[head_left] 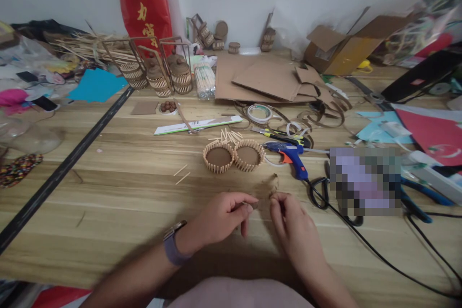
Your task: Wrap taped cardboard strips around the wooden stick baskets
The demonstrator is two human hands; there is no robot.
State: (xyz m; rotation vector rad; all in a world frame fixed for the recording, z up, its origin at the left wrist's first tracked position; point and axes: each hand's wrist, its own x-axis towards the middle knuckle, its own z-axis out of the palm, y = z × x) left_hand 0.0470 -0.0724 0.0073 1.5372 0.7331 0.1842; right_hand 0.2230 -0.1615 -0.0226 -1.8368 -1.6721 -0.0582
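Observation:
My left hand (227, 214), with a watch on its wrist, pinches a small brown piece between thumb and forefinger, mostly hidden by the fingers. Close beside it, my right hand (290, 216) is closed on a thin curled strip of brown cardboard (275, 184). Beyond the hands stand two round cardboard trays ringed with short sticks, a left one (218, 156) and a right one (249, 155), touching side by side. Short cut sticks (227, 135) lie just behind them. To their right rests a blue glue gun (294, 156).
Lidded stick baskets with tall handles (180, 74) stand at the back left. Flat cardboard sheets (260, 77) and an open carton (355, 45) lie behind. A black cable (361, 236) crosses the right side, near pliers (418, 197). A ruler-like white strip (216, 122) lies mid-table.

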